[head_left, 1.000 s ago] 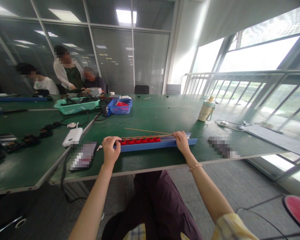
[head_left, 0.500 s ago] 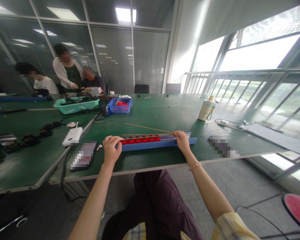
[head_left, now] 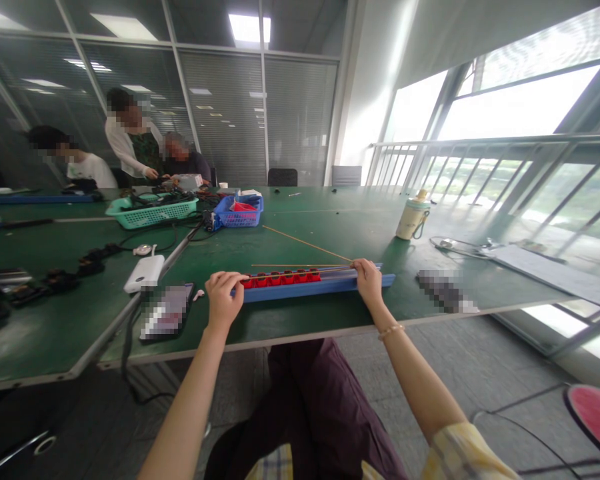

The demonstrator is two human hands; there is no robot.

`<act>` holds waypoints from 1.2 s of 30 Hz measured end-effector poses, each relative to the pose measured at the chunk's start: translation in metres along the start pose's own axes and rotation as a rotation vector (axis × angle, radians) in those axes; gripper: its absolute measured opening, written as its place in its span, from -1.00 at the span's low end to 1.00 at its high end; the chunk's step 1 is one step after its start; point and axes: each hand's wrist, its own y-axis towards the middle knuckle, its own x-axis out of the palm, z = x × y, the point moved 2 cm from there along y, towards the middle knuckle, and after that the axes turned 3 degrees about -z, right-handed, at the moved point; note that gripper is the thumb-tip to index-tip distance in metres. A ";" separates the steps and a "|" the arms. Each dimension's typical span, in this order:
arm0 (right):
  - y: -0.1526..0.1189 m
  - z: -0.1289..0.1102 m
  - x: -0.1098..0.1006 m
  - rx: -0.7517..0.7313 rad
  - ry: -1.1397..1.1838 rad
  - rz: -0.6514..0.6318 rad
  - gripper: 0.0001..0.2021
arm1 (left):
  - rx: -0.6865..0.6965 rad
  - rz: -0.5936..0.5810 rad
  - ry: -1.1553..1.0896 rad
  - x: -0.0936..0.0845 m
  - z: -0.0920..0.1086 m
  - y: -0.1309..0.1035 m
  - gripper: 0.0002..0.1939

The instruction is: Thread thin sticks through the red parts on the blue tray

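A long blue channel [head_left: 310, 288] lies across the table before me, with a row of several red plastic blocks [head_left: 281, 278] seated in its left and middle part. At its left end my left hand [head_left: 225, 295] is closed, thumb and finger pinched on a thin brass-coloured strip running over the blocks. My right hand [head_left: 369, 281] is closed over the right part of the channel, pinching the thin brass-coloured strips [head_left: 305, 245]. One of them slants away up to the left; another points left, just behind the blocks.
Left of the channel are a phone [head_left: 167, 312], a white earbud [head_left: 199, 295] and a white power bank [head_left: 145, 272]. Baskets, one green [head_left: 153, 215], one blue [head_left: 239, 217], stand farther back. To the right are a bottle [head_left: 413, 217] and another dark, blurred-out object [head_left: 443, 288]. Several people work at the far left.
My right hand has shifted slightly right and up with the strips. The slanting strip now tilts more steeply away from the channel. My left hand has stayed put.
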 end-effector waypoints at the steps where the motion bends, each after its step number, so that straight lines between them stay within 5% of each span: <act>1: 0.000 0.000 0.000 -0.006 -0.002 -0.003 -0.71 | 0.002 0.002 0.000 0.000 0.000 0.000 -0.71; 36: 0.000 -0.004 0.004 -0.040 0.004 -0.019 -0.73 | -0.031 0.017 0.019 0.002 -0.005 -0.002 -0.71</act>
